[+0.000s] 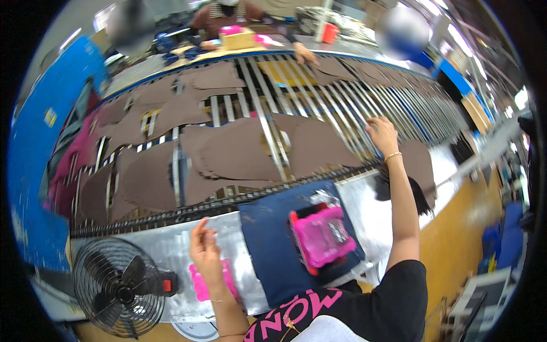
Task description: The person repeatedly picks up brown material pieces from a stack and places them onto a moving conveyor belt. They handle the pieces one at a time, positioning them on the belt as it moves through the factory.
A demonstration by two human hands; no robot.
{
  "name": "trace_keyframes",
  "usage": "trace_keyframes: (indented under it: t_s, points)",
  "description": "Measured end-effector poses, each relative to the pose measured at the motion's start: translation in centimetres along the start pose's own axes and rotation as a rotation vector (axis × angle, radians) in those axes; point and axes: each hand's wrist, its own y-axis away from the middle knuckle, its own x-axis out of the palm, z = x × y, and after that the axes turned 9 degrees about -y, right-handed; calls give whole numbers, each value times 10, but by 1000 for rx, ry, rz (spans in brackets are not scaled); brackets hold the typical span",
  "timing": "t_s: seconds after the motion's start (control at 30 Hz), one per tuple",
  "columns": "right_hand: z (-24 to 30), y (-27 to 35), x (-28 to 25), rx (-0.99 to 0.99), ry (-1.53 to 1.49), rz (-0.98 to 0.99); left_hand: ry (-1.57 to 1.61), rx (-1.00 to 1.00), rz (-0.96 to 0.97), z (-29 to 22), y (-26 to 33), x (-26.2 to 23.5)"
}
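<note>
Brown flat panels of thin sheet material with rounded outlines (231, 151): in the head view, saw them spread in overlapping groups over the left half and middle of a long conveyor of parallel silver metal slats (399, 108), with more toward its far right. Found the right hand (383, 134) over the conveyor's near part, right of the closest large panels, fingers bent and slightly spread; could not tell about contact with the slats. Found the left hand (205, 248), blurred, on the conveyor's near side above a shiny silver metal ledge (238, 231), fingers raised and loosely spread. Noted a bright pink flat piece with wavy edges (199, 286) just below that hand. Farther right along the conveyor's near side, saw a dark blue cloth (262, 239), bearing a bright pink moulded piece with red-and-black edging (321, 239). Spotted a round black wire-caged fan (125, 290) near the conveyor's left near corner and, at its far edge, a co-worker's hand (306, 54) close to brown panels.
</note>
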Motion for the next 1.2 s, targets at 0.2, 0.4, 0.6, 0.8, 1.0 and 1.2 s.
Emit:
trace_keyframes:
  t_s: [0.2,0.4,0.6,0.8,1.0,1.2]
  points:
    - [-195,106,-55,873,239,-41,-62,124,12,11,-4,6]
    - [-259,133,-61,974,243,-46,-83,143,35,-12,8,36]
    - [-267,123,-73,889,184,-42,-115,140,0,-27,24,45]
    - [-227,119,-103,564,207,50,-209,186,87,-49,33,57]
    - [-305,144,-59,670,300,37,-218,203,148,-49,43,73]
    - [-318,147,-53,769,-79,-76,-258,210,119,-42,37,65]
